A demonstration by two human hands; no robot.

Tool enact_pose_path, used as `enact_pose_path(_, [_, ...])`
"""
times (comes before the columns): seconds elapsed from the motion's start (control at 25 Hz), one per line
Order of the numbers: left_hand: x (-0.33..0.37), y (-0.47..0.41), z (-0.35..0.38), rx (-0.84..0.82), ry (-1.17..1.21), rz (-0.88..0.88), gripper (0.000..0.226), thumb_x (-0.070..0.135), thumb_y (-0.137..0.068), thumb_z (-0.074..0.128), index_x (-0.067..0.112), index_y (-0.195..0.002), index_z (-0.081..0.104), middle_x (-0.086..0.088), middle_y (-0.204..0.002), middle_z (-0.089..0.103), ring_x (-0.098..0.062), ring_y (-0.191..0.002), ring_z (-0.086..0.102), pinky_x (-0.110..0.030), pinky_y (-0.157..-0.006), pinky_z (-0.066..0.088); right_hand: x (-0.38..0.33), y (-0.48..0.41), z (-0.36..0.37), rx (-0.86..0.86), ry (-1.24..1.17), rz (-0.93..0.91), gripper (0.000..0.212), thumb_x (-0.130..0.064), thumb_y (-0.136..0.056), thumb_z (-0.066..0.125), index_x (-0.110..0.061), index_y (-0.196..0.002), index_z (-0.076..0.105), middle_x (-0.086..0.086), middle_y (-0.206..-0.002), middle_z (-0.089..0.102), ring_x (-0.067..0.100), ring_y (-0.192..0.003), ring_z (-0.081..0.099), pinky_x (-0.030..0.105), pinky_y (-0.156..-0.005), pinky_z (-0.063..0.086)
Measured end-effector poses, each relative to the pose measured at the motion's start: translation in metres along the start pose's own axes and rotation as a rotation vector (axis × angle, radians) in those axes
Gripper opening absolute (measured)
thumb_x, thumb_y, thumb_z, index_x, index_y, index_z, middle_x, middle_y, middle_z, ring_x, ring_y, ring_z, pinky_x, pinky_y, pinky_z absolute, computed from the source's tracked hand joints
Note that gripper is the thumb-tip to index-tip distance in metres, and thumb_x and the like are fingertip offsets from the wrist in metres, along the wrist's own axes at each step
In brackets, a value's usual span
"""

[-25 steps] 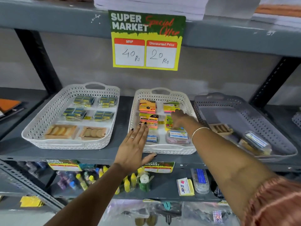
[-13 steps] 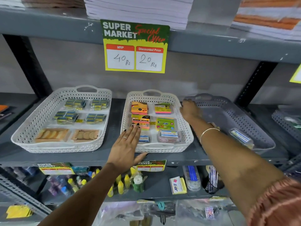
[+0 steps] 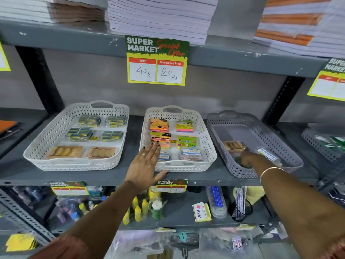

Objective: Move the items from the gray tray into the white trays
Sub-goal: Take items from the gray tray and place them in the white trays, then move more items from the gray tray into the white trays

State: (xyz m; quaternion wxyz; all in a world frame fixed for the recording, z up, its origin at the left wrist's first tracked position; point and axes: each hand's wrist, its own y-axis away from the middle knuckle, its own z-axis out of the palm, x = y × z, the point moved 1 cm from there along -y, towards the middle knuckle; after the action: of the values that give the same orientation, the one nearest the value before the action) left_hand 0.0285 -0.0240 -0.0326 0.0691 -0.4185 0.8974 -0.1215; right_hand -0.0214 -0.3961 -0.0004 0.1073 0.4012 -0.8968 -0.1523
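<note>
The gray tray (image 3: 242,126) sits at the right of the shelf and holds a brown packet (image 3: 233,145) and a clear pack with a blue label (image 3: 267,155). My right hand (image 3: 248,157) reaches down into it between the two; its fingers are blurred and I cannot tell whether they grip anything. My left hand (image 3: 147,165) lies flat with fingers apart on the front left corner of the middle white tray (image 3: 207,139), which holds sticky-note pads and small packs. The left white tray (image 3: 46,139) holds blue-yellow packets and two brown packets.
A price sign (image 3: 156,60) hangs from the upper shelf, with paper stacks (image 3: 160,15) on it. Another gray basket (image 3: 321,144) stands at the far right. The lower shelf (image 3: 168,212) carries yellow bottles, an eraser box and pen packs.
My right hand left the middle white tray, crossed the gray tray's rim and dropped into the gray tray. My left hand stayed on the white tray's corner. The view tilted upward.
</note>
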Motion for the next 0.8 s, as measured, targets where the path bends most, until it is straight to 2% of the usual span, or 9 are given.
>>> enact_pose_path(0.12, [0.000, 0.000, 0.001, 0.003, 0.004, 0.008, 0.083, 0.065, -0.087, 0.020, 0.010, -0.144, -0.005, -0.009, -0.158, 0.003, -0.021, -0.145, 0.001, -0.033, -0.114, -0.006, 0.003, -0.004, 0.004, 0.058, 0.041, -0.060, 0.052, -0.012, -0.099, 0.039, 0.007, -0.146, 0.028, 0.021, -0.141, 0.049, 0.032, -0.127, 0.052, 0.037, -0.105, 0.043])
enact_pose_path(0.28, [-0.001, -0.001, 0.002, 0.003, 0.007, -0.002, 0.084, 0.066, -0.085, 0.017, 0.010, -0.144, -0.007, -0.009, -0.158, 0.002, -0.021, -0.145, 0.000, -0.033, -0.114, -0.005, 0.000, 0.003, 0.005, 0.109, -0.033, -0.056, 0.044, -0.016, -0.099, 0.041, 0.001, -0.140, 0.043, 0.022, -0.141, 0.049, 0.034, -0.127, 0.051, 0.040, -0.108, 0.042])
enact_pose_path(0.4, [-0.002, -0.001, -0.001, -0.008, 0.018, 0.005, 0.084, 0.066, -0.084, 0.013, 0.011, -0.144, -0.008, -0.008, -0.158, 0.002, -0.020, -0.145, -0.001, -0.033, -0.114, -0.005, -0.008, 0.015, -0.020, 0.216, -0.010, -0.030, 0.054, -0.036, -0.090, 0.057, -0.001, -0.132, 0.053, 0.022, -0.136, 0.053, 0.033, -0.122, 0.054, 0.035, -0.101, 0.048])
enact_pose_path(0.48, [-0.008, 0.000, -0.005, -0.009, 0.004, 0.023, 0.083, 0.066, -0.084, 0.011, 0.012, -0.143, -0.013, -0.009, -0.158, -0.001, -0.018, -0.144, -0.005, -0.033, -0.114, -0.007, -0.022, 0.025, -0.048, 0.276, -0.090, -0.017, 0.062, -0.041, -0.081, 0.067, 0.001, -0.126, 0.058, 0.022, -0.130, 0.057, 0.032, -0.116, 0.058, 0.031, -0.091, 0.050])
enact_pose_path(0.56, [-0.028, 0.006, -0.015, 0.031, -0.007, -0.017, 0.085, 0.069, -0.084, 0.010, 0.012, -0.143, -0.012, -0.008, -0.157, -0.003, -0.016, -0.142, -0.010, -0.035, -0.114, -0.009, -0.050, 0.036, -0.075, 0.327, -0.204, -0.041, 0.061, -0.037, -0.080, 0.069, 0.001, -0.126, 0.057, 0.021, -0.129, 0.057, 0.032, -0.114, 0.059, 0.032, -0.089, 0.051])
enact_pose_path(0.64, [-0.063, 0.018, -0.029, 0.074, -0.023, -0.124, 0.091, 0.073, -0.080, 0.001, 0.009, -0.145, -0.004, -0.008, -0.156, -0.001, -0.019, -0.144, -0.003, -0.037, -0.115, -0.005, -0.091, 0.050, -0.095, 0.404, -0.283, -0.101, 0.063, -0.037, -0.079, 0.070, 0.000, -0.127, 0.054, 0.022, -0.129, 0.056, 0.033, -0.115, 0.059, 0.035, -0.091, 0.051])
enact_pose_path(0.72, [-0.106, 0.036, -0.042, 0.080, -0.075, -0.239, 0.102, 0.075, -0.071, -0.017, 0.007, -0.145, 0.001, -0.011, -0.156, 0.003, -0.023, -0.145, 0.003, -0.040, -0.117, 0.000, -0.144, 0.066, -0.106, 0.465, -0.318, -0.224, 0.067, -0.038, -0.077, 0.071, 0.001, -0.127, 0.051, 0.022, -0.129, 0.053, 0.035, -0.117, 0.056, 0.035, -0.092, 0.049])
enact_pose_path(0.8, [-0.147, 0.058, -0.052, 0.054, -0.087, -0.345, 0.110, 0.077, -0.065, -0.022, 0.006, -0.145, 0.004, -0.013, -0.157, 0.004, -0.024, -0.145, 0.004, -0.043, -0.118, 0.004, -0.202, 0.084, -0.107, 0.450, -0.349, -0.395, 0.067, -0.038, -0.076, 0.072, 0.002, -0.126, 0.051, 0.022, -0.128, 0.051, 0.035, -0.120, 0.052, 0.036, -0.093, 0.048])
